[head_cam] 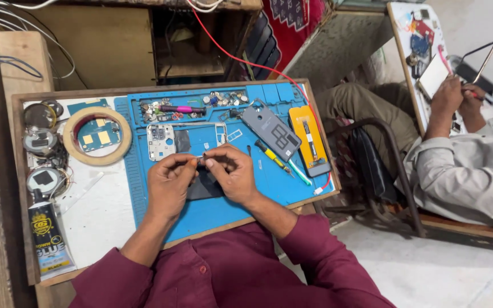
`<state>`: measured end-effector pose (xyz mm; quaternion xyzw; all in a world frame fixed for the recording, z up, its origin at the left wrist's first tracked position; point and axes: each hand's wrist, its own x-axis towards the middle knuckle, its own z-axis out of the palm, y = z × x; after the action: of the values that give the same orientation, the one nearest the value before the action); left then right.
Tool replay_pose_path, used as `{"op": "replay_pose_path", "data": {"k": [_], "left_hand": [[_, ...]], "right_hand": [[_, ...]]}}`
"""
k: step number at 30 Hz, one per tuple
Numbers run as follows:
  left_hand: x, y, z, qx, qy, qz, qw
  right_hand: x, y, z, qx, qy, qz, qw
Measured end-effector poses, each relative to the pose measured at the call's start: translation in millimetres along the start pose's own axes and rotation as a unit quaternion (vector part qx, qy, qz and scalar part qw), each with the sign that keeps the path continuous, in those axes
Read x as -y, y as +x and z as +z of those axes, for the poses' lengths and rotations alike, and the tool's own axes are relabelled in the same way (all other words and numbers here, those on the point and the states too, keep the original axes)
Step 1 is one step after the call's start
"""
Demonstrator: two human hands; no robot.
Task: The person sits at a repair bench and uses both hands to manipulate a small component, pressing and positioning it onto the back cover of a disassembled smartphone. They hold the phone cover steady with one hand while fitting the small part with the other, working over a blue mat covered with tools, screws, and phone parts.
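Pinching a tiny dark part (200,162) between them, the left hand (168,185) and right hand (232,174) meet near the middle of the frame, above the blue silicone repair mat (223,208); both sets of fingers are closed on it, though the part is too small to tell what it is. Something so small looks light and probably fragile, best held at its edges with fingertips only. Beneath the hands lies a dark flat phone piece (203,188), and just above them a white phone frame (186,140). Right of centre lie a grey phone back cover (271,130), a yellow-handled screwdriver (273,157) and an orange rectangular tool (309,141). At left sit a roll of beige tape (97,136) and a black glue tube (49,236). Upper right, another person's hands (457,100) hold a phone.
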<state>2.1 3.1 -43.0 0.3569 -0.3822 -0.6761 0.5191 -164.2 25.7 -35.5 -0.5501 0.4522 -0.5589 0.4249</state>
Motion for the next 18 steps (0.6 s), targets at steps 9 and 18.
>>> {"op": "replay_pose_path", "data": {"k": [9,18], "left_hand": [[-4.3,-7.1,8.2,-0.01,0.019,0.019,1.0],[-7.4,-11.1,13.4,-0.008,0.055,0.035,0.998]], "right_hand": [[-2.8,-2.9,3.2,0.001,0.045,0.0,0.999],[5.8,-7.1,2.4,0.003,0.065,0.03,0.997]]}}
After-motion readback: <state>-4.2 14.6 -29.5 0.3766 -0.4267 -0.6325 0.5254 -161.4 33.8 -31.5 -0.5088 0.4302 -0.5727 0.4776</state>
